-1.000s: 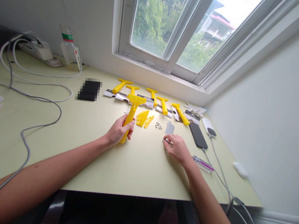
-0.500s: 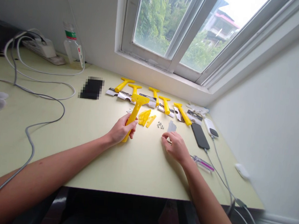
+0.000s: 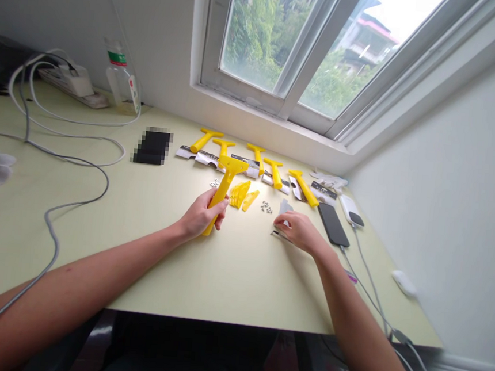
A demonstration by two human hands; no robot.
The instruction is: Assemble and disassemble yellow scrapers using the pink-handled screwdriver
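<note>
The left hand is closed around the handle of a yellow plastic scraper, holding it upright with its wide T-shaped head on top and its lower end near the pale green table. The right hand lies low on the table with its fingers bent onto a thin metal blade; whether the blade is pinched or only pressed down cannot be told. A second grey blade lies flat just beyond the fingertips.

Between the hands, further back, sit a small stack of yellow plastic pieces and a cluster of small screws; more tiny metal parts lie just left of the scraper head. Behind these runs a row of finished yellow scrapers, their heads in black-and-white card sleeves whose print is too small to read.

To the right lie a black phone with a cable and a white charger. At the far left are a power strip, looping grey cables and a clear bottle with a green and red label, whose writing is illegible. A blurred black item sits near the row of scrapers.
</note>
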